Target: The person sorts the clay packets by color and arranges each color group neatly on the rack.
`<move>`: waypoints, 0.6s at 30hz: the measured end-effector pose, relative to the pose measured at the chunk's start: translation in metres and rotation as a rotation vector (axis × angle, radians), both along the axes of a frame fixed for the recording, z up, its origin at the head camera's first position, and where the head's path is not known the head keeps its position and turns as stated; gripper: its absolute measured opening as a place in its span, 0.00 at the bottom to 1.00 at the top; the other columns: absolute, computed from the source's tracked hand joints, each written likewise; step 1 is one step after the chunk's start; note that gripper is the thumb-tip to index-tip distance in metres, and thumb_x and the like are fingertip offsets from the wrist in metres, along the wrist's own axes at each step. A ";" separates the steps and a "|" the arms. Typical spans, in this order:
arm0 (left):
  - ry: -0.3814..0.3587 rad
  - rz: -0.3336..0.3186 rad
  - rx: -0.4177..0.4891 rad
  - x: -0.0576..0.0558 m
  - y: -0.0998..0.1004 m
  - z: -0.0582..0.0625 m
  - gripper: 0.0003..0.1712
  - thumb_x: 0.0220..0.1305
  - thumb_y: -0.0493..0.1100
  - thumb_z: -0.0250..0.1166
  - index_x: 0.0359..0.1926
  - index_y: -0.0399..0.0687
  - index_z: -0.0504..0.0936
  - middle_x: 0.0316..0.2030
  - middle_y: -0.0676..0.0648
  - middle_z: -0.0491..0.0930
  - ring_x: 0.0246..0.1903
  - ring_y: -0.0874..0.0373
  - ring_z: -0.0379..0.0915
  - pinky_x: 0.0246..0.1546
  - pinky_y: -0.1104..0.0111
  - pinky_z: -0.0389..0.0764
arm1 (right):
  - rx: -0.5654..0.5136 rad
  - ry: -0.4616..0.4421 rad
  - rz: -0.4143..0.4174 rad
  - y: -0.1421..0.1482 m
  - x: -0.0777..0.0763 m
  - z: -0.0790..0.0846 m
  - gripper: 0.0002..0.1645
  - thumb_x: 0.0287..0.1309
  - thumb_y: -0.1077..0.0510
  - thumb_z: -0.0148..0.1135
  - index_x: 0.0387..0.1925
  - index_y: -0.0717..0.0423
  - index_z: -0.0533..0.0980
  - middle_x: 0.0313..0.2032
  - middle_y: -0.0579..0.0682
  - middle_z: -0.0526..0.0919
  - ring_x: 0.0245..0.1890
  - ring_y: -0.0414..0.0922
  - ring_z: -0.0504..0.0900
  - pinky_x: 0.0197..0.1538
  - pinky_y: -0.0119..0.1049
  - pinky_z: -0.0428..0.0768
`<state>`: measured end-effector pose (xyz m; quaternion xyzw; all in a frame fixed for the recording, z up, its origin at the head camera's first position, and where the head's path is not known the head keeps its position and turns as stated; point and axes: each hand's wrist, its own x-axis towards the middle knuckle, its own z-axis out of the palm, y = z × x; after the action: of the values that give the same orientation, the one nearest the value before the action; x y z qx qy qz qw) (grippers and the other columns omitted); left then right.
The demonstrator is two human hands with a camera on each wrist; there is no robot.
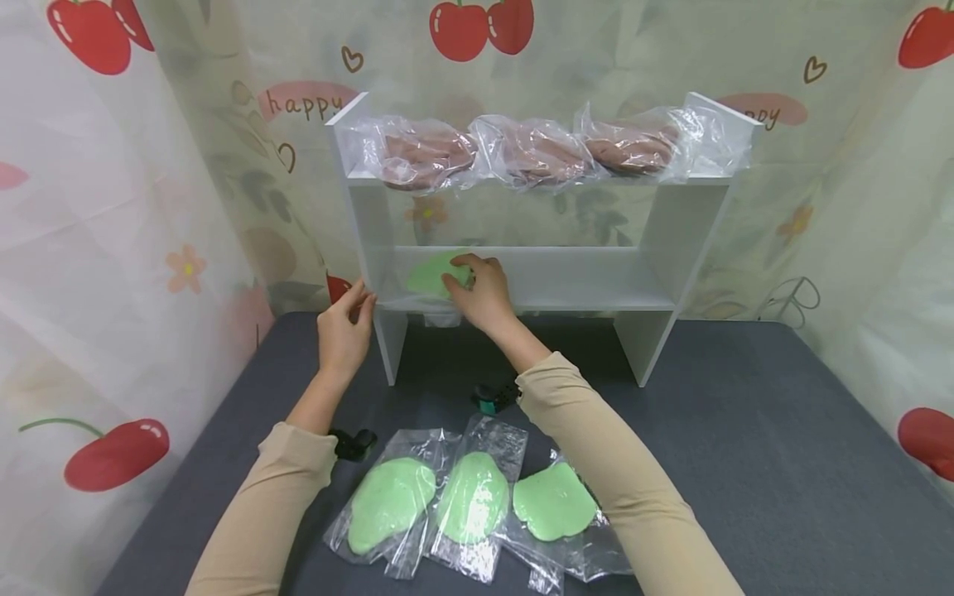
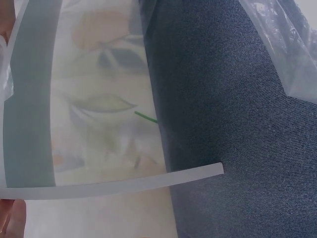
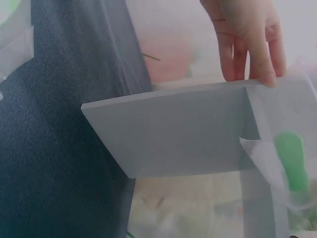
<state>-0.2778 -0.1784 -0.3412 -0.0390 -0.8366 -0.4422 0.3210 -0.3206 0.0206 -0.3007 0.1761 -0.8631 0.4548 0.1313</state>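
Observation:
My right hand (image 1: 484,294) reaches onto the middle board of a white shelf unit (image 1: 581,277). Its curved fingers and thumb hold the right side of a flat, pale green piece in a clear bag (image 1: 428,277), which lies at the board's left end. Loose film from that bag hangs over the board's front edge. My left hand (image 1: 345,331) touches the outer front edge of the left side panel. The right wrist view shows the left hand's fingers (image 3: 260,54) fairly straight against that panel. Much of the right hand is out of the wrist views.
Three clear bags of flat green pieces (image 1: 473,497) lie on the dark table (image 1: 782,430) before the shelf. Several bagged brown pieces (image 1: 532,153) fill the top board. A printed curtain (image 1: 216,207) hangs behind and at both sides. Thin wire (image 1: 797,298) stands at right.

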 end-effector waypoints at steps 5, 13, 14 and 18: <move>-0.004 0.000 0.002 -0.001 0.000 0.000 0.23 0.66 0.39 0.58 0.61 0.40 0.71 0.47 0.37 0.82 0.42 0.45 0.82 0.35 0.60 0.78 | -0.022 -0.027 0.021 0.012 0.005 0.002 0.22 0.64 0.53 0.55 0.57 0.57 0.73 0.52 0.62 0.71 0.41 0.54 0.74 0.44 0.44 0.74; 0.019 0.000 -0.005 -0.002 -0.001 -0.001 0.22 0.66 0.39 0.58 0.61 0.42 0.72 0.46 0.36 0.82 0.41 0.44 0.82 0.27 0.82 0.67 | 0.038 -0.051 0.051 0.026 0.015 0.003 0.24 0.62 0.53 0.56 0.58 0.57 0.71 0.51 0.60 0.73 0.45 0.55 0.77 0.48 0.45 0.77; 0.020 0.001 -0.006 -0.002 0.000 -0.001 0.22 0.66 0.39 0.58 0.61 0.42 0.72 0.46 0.36 0.82 0.41 0.44 0.82 0.28 0.80 0.68 | 0.029 -0.057 0.053 0.028 0.017 0.003 0.24 0.63 0.53 0.56 0.59 0.57 0.71 0.51 0.60 0.73 0.46 0.55 0.76 0.48 0.45 0.77; 0.016 -0.001 -0.008 -0.001 0.000 0.000 0.22 0.66 0.39 0.57 0.61 0.42 0.72 0.46 0.36 0.82 0.42 0.44 0.82 0.30 0.70 0.73 | -0.003 -0.060 0.053 0.042 0.027 0.002 0.23 0.63 0.53 0.56 0.58 0.54 0.71 0.51 0.59 0.73 0.46 0.54 0.77 0.49 0.46 0.77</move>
<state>-0.2788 -0.1781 -0.3408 -0.0439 -0.8358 -0.4386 0.3273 -0.2938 0.0624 -0.2992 0.1848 -0.8610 0.4645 0.0936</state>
